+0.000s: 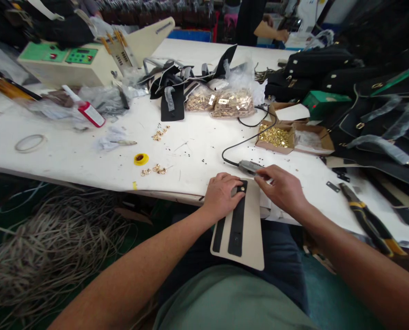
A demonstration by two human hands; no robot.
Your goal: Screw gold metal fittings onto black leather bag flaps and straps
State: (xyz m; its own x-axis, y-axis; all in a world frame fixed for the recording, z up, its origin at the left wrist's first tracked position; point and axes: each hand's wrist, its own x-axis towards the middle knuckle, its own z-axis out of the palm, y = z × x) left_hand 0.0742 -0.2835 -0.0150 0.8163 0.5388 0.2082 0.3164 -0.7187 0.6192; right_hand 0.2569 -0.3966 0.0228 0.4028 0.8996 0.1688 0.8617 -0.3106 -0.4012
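A beige leather panel (251,229) with two black strips lies over the table's front edge and my lap. My left hand (221,195) presses down on its top end, fingers curled beside a small black fitting (240,188) on the strip. My right hand (282,188) is closed around a grey corded electric tool (247,166), its tip near that fitting. The tool's black cable (245,140) runs back across the white table (87,156).
A cardboard box of gold fittings (276,136), bags of gold hardware (232,104), black bag parts (379,110), pliers (366,217), a yellow tape roll (141,159), loose gold rings (154,169), a beige machine (74,62). Another person's hand (280,34) works at the far end. Cord pile on the floor, left.
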